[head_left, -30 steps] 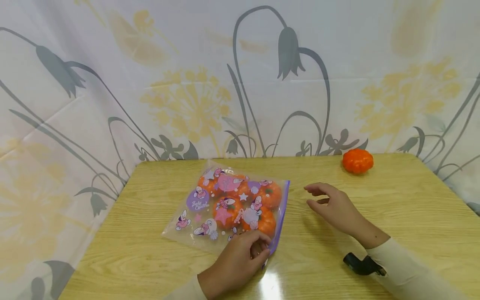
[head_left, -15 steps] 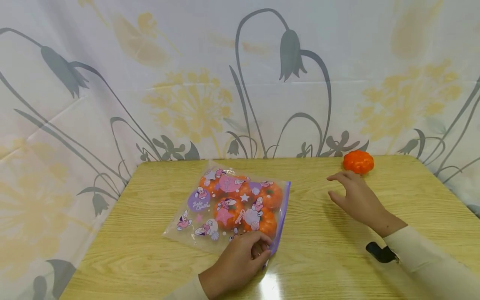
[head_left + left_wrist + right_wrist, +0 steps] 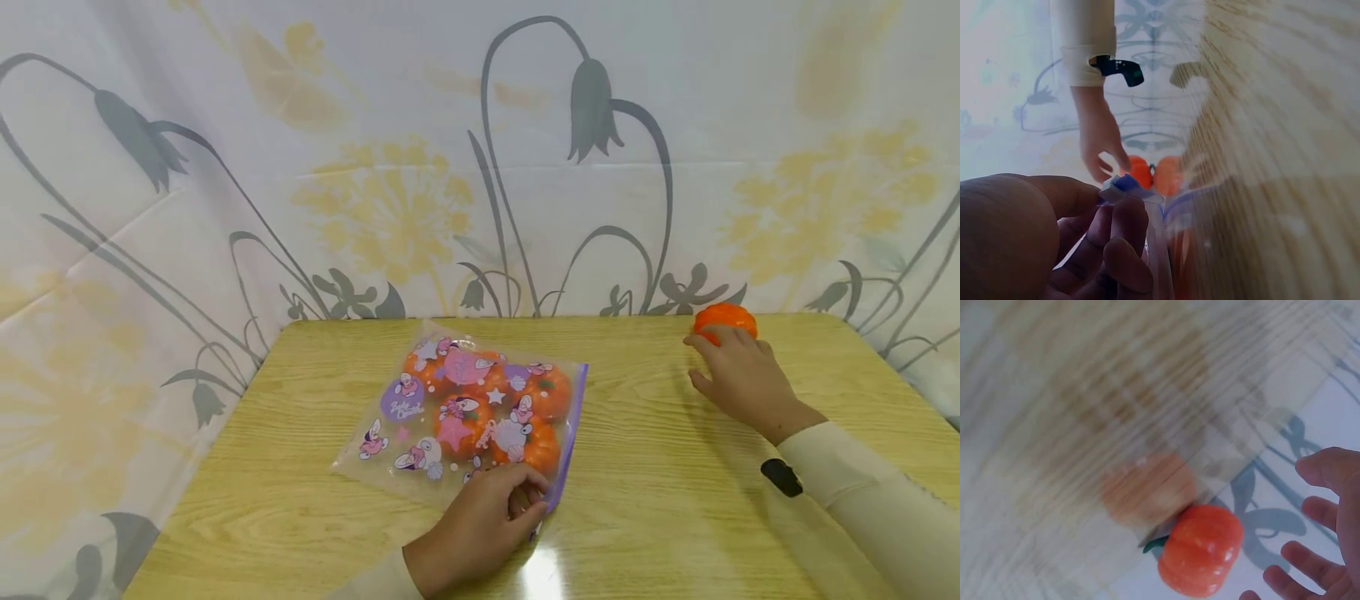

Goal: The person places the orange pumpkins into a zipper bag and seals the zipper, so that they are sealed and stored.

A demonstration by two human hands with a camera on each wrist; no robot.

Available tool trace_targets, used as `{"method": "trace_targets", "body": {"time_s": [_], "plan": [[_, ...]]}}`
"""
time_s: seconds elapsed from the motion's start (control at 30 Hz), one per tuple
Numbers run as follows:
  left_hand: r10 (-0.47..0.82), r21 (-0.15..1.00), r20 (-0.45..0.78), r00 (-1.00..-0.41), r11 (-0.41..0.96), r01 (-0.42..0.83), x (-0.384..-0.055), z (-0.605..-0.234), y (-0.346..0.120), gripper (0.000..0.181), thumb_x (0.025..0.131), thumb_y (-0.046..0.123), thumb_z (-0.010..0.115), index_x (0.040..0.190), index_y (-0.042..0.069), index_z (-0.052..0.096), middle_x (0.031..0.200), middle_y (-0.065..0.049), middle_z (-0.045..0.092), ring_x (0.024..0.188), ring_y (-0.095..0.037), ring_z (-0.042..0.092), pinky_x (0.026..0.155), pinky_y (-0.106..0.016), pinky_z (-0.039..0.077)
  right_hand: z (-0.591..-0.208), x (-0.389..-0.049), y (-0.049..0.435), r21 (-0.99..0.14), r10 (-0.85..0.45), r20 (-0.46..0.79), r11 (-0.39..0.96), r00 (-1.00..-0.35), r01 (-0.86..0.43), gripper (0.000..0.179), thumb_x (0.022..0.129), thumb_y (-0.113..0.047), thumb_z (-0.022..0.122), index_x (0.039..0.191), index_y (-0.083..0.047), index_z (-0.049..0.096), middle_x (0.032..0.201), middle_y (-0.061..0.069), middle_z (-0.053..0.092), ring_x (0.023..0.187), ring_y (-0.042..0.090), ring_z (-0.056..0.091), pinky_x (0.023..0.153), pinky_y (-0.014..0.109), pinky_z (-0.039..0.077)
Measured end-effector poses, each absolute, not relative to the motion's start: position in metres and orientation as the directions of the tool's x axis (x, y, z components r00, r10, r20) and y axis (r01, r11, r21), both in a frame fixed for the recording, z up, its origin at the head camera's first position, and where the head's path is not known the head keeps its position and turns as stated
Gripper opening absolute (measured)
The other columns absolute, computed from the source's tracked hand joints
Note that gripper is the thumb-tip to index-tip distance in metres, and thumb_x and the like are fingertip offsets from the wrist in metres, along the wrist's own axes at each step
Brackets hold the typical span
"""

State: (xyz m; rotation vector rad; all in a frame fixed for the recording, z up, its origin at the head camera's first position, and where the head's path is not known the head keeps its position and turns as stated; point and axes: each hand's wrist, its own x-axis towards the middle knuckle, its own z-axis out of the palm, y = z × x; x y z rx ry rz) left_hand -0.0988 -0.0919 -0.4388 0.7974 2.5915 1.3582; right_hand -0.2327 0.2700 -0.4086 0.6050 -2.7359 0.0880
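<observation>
A clear zip bag (image 3: 401, 404) printed with pink and purple cartoons lies on the table with several orange mini pumpkins (image 3: 546, 392) inside. My left hand (image 3: 480, 521) pinches the near corner of its purple zip edge; in the left wrist view a white and blue zip slider (image 3: 1124, 186) sits between thumb and finger. At the back right, one loose pumpkin (image 3: 727, 315) rests near the table's far edge. Over it reaches my right hand (image 3: 742, 379), fingers spread and holding nothing. The right wrist view shows that pumpkin's green stem (image 3: 1155, 544), with a gap between fingers and pumpkin.
The glossy wooden table (image 3: 630, 517) carries reflections. Behind it hangs a white curtain (image 3: 420, 100) with grey and yellow flowers, meeting the table's back edge. A black wrist camera (image 3: 782, 477) sits at the right sleeve.
My right hand has moved right and away from me, from beside the bag to the loose pumpkin. The left hand keeps its place at the bag's corner.
</observation>
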Motion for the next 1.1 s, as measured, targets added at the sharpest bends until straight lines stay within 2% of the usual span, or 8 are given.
{"method": "trace_targets", "body": {"time_s": [0.27, 0.47, 0.77, 0.83, 0.93, 1.1], "plan": [[0.498, 0.783, 0.139, -0.856, 0.474, 0.403, -0.099, -0.439, -0.092, 0.011, 0.096, 0.014, 0.067, 0.107, 0.012, 0.067, 0.089, 0.009, 0.066, 0.072, 0.008, 0.054, 0.067, -0.012, 0.050, -0.408, -0.251, 0.284, 0.048, -0.347, 0.207, 0.937, -0.915, -0.345, 0.046, 0.090, -0.015, 0.063, 0.133, -0.002, 0.053, 0.138, 0.034, 0.041, 0.126, 0.057, 0.035, 0.090, 0.075, 0.037], [0.503, 0.770, 0.126, -0.855, 0.493, 0.404, -0.099, -0.438, -0.092, 0.011, 0.096, 0.016, 0.067, 0.107, 0.013, 0.067, 0.088, 0.011, 0.066, 0.072, 0.009, 0.052, 0.067, -0.012, 0.049, -0.408, -0.262, 0.291, 0.073, -0.323, 0.192, 0.946, -0.927, -0.315, 0.057, 0.088, -0.012, 0.060, 0.141, 0.001, 0.043, 0.143, 0.037, 0.031, 0.121, 0.064, 0.032, 0.088, 0.075, 0.037], [0.502, 0.772, 0.120, -0.856, 0.496, 0.399, -0.100, -0.439, -0.092, 0.011, 0.096, 0.016, 0.067, 0.106, 0.014, 0.067, 0.088, 0.011, 0.066, 0.073, 0.009, 0.052, 0.067, -0.011, 0.049, -0.403, -0.274, 0.293, 0.047, -0.260, 0.061, 0.965, -0.964, -0.257, 0.065, 0.091, -0.013, 0.057, 0.150, 0.001, 0.032, 0.151, 0.042, 0.015, 0.120, 0.078, 0.023, 0.087, 0.080, 0.039], [0.504, 0.770, 0.119, -0.856, 0.498, 0.400, -0.100, -0.439, -0.092, 0.011, 0.096, 0.016, 0.067, 0.107, 0.014, 0.067, 0.088, 0.011, 0.066, 0.073, 0.009, 0.053, 0.068, -0.011, 0.049, -0.403, -0.276, 0.295, 0.024, -0.240, 0.031, 0.971, -0.970, -0.240, 0.066, 0.091, -0.013, 0.055, 0.151, 0.001, 0.029, 0.151, 0.042, 0.012, 0.117, 0.078, 0.024, 0.086, 0.080, 0.039], [0.505, 0.768, 0.117, -0.855, 0.500, 0.400, -0.100, -0.439, -0.091, 0.011, 0.095, 0.015, 0.067, 0.106, 0.013, 0.067, 0.088, 0.011, 0.066, 0.073, 0.009, 0.053, 0.067, -0.011, 0.049, -0.405, -0.278, 0.298, 0.001, -0.223, -0.001, 0.975, -0.975, -0.223, 0.066, 0.092, -0.014, 0.053, 0.152, -0.001, 0.026, 0.151, 0.042, 0.011, 0.109, 0.074, 0.034, 0.079, 0.077, 0.041], [0.504, 0.764, 0.105, -0.857, 0.511, 0.394, -0.101, -0.439, -0.092, 0.011, 0.095, 0.015, 0.068, 0.106, 0.013, 0.067, 0.088, 0.011, 0.066, 0.072, 0.009, 0.053, 0.067, -0.011, 0.049, -0.410, -0.281, 0.299, -0.007, -0.233, 0.021, 0.972, -0.972, -0.234, 0.066, 0.091, -0.013, 0.061, 0.147, 0.000, 0.028, 0.144, 0.044, 0.018, 0.090, 0.066, 0.047, 0.068, 0.069, 0.045]]}}
